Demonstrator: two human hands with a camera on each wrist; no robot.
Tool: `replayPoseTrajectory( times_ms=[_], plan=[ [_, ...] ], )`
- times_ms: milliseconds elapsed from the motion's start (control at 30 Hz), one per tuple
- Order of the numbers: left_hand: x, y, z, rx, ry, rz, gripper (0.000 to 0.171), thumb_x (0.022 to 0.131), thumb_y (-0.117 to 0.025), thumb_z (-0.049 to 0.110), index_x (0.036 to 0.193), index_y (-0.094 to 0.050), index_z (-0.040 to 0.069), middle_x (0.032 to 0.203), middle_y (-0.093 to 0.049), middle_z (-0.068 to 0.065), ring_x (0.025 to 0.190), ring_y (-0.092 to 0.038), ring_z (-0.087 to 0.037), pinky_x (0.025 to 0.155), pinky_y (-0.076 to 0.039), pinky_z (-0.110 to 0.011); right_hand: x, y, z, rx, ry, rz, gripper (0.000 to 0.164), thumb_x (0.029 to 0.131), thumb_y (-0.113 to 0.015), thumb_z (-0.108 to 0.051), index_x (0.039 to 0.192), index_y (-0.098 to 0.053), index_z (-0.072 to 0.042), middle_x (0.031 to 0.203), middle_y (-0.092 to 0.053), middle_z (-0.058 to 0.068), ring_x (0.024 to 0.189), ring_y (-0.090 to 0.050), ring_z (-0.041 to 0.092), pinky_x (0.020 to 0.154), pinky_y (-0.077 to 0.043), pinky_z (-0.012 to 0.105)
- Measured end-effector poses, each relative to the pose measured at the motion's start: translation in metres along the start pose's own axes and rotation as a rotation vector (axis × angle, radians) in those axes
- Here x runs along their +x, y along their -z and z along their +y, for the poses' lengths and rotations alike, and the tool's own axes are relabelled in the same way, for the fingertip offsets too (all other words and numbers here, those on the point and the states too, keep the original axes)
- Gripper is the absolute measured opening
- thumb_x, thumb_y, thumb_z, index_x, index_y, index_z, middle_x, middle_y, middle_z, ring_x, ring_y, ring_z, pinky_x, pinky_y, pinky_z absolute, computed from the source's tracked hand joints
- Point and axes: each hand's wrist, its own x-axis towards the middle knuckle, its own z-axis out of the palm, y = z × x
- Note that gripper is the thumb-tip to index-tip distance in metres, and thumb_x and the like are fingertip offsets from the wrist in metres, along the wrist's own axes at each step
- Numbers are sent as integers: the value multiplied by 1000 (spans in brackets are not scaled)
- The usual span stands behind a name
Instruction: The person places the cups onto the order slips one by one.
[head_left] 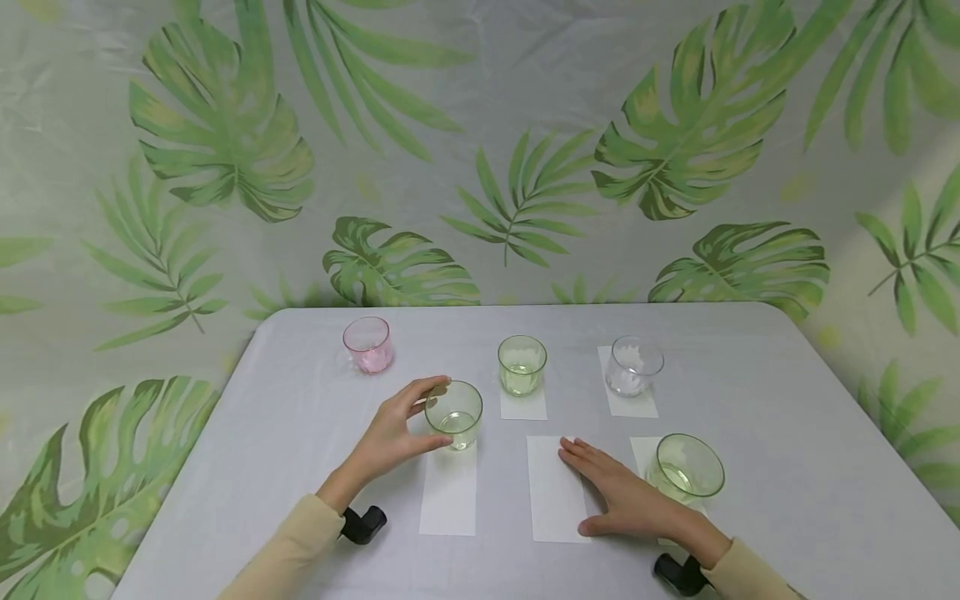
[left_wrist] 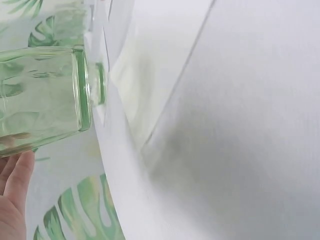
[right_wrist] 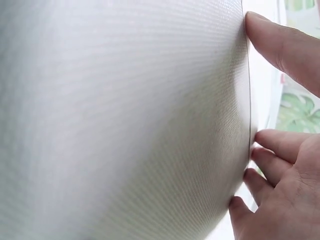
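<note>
Thumb and fingers of my left hand (head_left: 388,433) grip a pale green glass (head_left: 454,410) from its left side. The glass is held upright over the far end of a white paper strip (head_left: 448,500); in the left wrist view its base (left_wrist: 84,90) shows just above the tabletop. My right hand (head_left: 626,497) is spread with the fingertips and thumb resting on a second paper strip (head_left: 553,492), and it grips nothing. Just right of that hand, another green glass (head_left: 688,468) stands on a third strip, partly covered by the forearm.
Farther back, a green glass (head_left: 522,367) and a clear glass (head_left: 633,371) each stand on a paper strip. A pink glass (head_left: 369,348) sits on the bare white cloth at the back left. Behind the table (head_left: 420,342) hangs a leaf-patterned sheet (head_left: 540,100).
</note>
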Motion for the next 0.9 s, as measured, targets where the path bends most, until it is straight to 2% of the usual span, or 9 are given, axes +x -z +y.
replayPoseTrajectory(
  times_ms=[367, 600, 767, 900],
  plan=[
    [12, -22, 6, -39, -45, -87, 70, 70, -81, -7, 130, -46, -13, 128, -52, -26, 117, -50, -42, 98, -46, -46, -1, 0, 2, -21, 27, 25, 96, 73, -78, -42, 145, -34, 3, 151, -30, 18, 137, -25, 39, 107, -28, 54],
    [17, -45, -27, -32, -85, -132, 75, 71, -84, 5, 136, -46, 1, 130, -53, -17, 120, -51, -28, 98, -47, -34, 0, 1, 0, -18, 18, 18, 96, 73, -78, -41, 145, -34, 4, 151, -30, 18, 137, -25, 39, 108, -27, 55],
    [21, -57, -26, -54, -120, -170, 73, 74, -83, 8, 136, -46, 1, 131, -52, -17, 120, -51, -30, 98, -47, -37, 0, 1, -1, -11, 5, 11, 96, 74, -78, -43, 146, -34, 2, 152, -30, 17, 138, -25, 39, 107, -26, 57],
    [24, -67, -22, -50, -131, -207, 74, 74, -83, 9, 137, -45, 3, 133, -51, -14, 121, -50, -29, 99, -46, -31, 0, 1, -1, -12, 0, 5, 96, 74, -78, -43, 146, -34, 2, 152, -30, 16, 138, -24, 38, 108, -26, 57]
  ],
)
